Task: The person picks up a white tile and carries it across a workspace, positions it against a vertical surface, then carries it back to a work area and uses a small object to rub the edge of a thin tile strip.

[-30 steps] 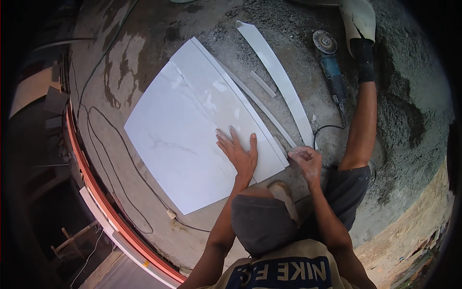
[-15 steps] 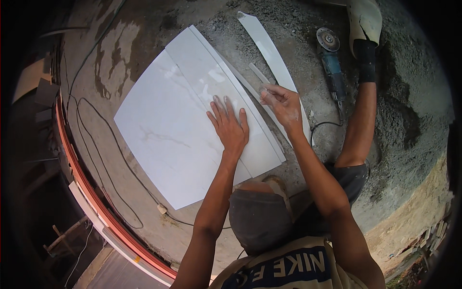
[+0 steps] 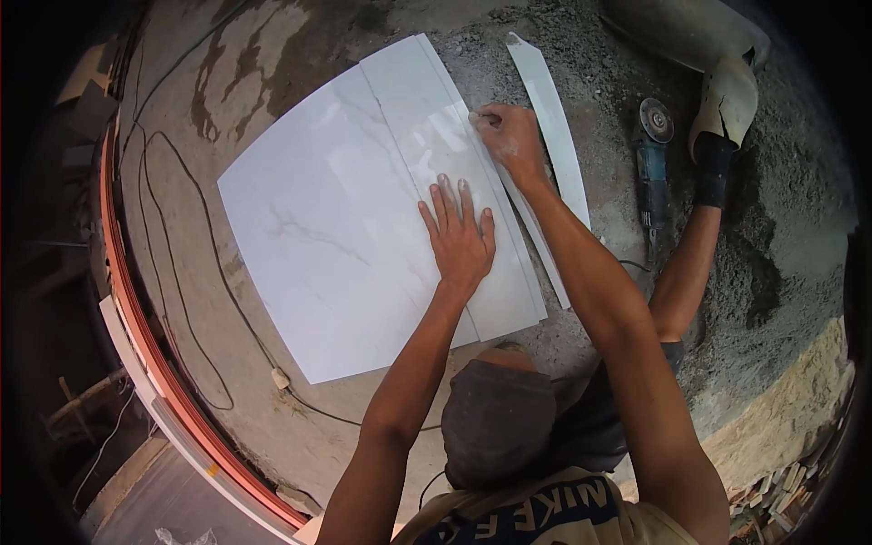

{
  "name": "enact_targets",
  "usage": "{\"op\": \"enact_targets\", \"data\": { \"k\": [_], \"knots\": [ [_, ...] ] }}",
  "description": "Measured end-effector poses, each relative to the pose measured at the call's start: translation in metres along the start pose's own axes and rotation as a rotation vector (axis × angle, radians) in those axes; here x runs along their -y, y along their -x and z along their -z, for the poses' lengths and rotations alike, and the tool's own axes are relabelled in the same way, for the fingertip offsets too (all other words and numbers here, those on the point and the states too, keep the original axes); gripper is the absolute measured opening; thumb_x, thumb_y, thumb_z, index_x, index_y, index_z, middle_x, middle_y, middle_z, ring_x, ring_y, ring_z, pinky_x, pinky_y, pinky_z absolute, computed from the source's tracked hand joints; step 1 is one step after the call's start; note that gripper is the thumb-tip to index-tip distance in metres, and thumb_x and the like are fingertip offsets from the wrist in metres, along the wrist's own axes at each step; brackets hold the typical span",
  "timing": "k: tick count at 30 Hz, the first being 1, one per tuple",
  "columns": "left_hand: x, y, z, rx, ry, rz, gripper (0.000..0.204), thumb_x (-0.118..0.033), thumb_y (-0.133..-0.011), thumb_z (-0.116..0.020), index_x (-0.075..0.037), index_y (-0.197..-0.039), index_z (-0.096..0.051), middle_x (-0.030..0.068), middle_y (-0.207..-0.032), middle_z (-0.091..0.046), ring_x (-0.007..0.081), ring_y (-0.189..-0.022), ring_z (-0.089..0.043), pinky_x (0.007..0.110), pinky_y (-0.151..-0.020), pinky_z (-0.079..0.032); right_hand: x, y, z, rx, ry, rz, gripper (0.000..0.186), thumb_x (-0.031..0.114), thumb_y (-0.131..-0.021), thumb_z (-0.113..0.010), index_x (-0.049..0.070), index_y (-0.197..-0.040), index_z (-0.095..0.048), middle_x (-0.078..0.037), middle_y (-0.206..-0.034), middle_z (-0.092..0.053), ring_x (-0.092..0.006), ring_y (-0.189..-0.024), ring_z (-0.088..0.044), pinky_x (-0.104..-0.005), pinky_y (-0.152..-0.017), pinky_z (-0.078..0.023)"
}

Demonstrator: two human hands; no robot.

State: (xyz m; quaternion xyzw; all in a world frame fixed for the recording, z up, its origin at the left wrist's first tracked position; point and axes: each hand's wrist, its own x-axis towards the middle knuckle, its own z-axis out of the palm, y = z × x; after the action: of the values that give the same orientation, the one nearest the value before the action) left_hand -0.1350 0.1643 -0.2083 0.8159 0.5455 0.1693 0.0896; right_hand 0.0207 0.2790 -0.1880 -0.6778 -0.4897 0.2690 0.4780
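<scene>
My left hand (image 3: 461, 243) lies flat on a large white marble-patterned tile (image 3: 318, 227), fingers spread. A dark, slightly uneven line runs lengthwise across the tile on its right part, left of this hand. At the tile's far right edge is my right hand (image 3: 510, 141), its fingers closed in a pinch; whatever they hold is hidden. Beside that edge a narrow pale strip (image 3: 548, 263) shows partly under my right forearm. Farther right, a curved-looking white tile strip (image 3: 556, 127) rests on the ground.
An angle grinder (image 3: 652, 173) lies on the rough grey ground at right, near my outstretched foot in a torn pale shoe (image 3: 729, 100). A dark cable (image 3: 204, 213) with a pale connector (image 3: 280, 378) loops left of the tile. Broken pieces (image 3: 790, 495) are heaped at lower right.
My right hand has moved away from me and left, from above the loose strips to the tile's edge. My left hand still presses flat on the tile. The view has shifted.
</scene>
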Motion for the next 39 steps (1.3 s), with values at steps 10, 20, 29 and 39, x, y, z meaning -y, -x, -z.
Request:
{"op": "enact_targets", "data": {
  "k": [10,20,29,39],
  "knots": [
    [0.003,0.001,-0.009,-0.047,-0.010,-0.011,0.056,-0.030,-0.099,-0.049,0.006,-0.142,-0.046,0.0316,-0.153,-0.033,0.0448,-0.146,-0.025,0.060,-0.118,-0.010,-0.002,0.015,-0.006,0.214,0.141,0.067,0.022,0.006,-0.077,-0.063,-0.008,-0.091,-0.072,-0.027,-0.075,-0.067,-0.0384,-0.067,-0.067,-0.0400,-0.069,-0.054],
    [0.000,0.002,-0.018,-0.044,-0.001,-0.005,0.057,-0.034,-0.099,-0.047,0.004,-0.142,-0.048,0.0309,-0.154,-0.032,0.0439,-0.147,-0.024,0.062,-0.118,-0.008,0.002,0.141,0.048,0.123,0.117,-0.029,0.021,0.004,-0.078,-0.064,-0.011,-0.091,-0.071,-0.026,-0.084,-0.069,-0.0355,-0.071,-0.069,-0.0385,-0.068,-0.054],
    [0.002,0.003,-0.019,-0.073,-0.048,-0.026,0.058,-0.035,-0.099,-0.048,0.004,-0.142,-0.048,0.0315,-0.152,-0.036,0.0457,-0.144,-0.028,0.064,-0.116,-0.012,-0.003,0.294,0.102,0.117,0.169,-0.186,0.012,-0.001,-0.079,-0.069,-0.007,-0.090,-0.069,-0.020,-0.080,-0.067,-0.0302,-0.064,-0.066,-0.0362,-0.058,-0.051],
    [0.005,0.003,-0.012,-0.077,-0.042,-0.042,0.059,-0.036,-0.101,-0.047,0.004,-0.144,-0.045,0.0305,-0.154,-0.033,0.0467,-0.145,-0.026,0.064,-0.116,-0.014,0.028,0.303,0.131,0.282,0.059,-0.655,0.051,0.007,-0.079,-0.070,-0.005,-0.127,-0.059,-0.013,-0.068,-0.062,-0.0206,-0.057,-0.061,-0.0331,-0.059,-0.050]
  ]
}}
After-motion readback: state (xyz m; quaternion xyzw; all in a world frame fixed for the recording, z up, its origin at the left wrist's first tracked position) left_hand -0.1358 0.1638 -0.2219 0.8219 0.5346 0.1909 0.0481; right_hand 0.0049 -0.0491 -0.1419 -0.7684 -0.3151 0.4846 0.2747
